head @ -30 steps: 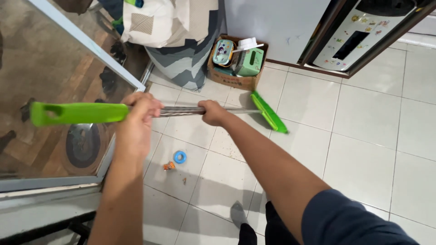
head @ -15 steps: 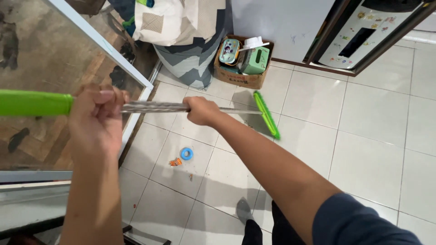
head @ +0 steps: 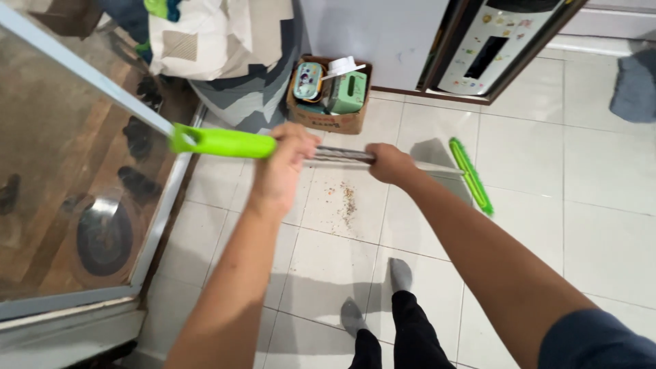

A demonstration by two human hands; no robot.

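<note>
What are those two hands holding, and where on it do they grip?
Both hold one broom. The left hand grips where the green handle end meets the metal shaft; the right hand grips the shaft farther down, toward the green brush head.

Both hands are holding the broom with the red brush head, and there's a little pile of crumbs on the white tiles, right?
Not quite: the head view shows the long broom's brush head is green, not red. Both the left hand and right hand grip it, with crumbs on the white tiles.
</note>
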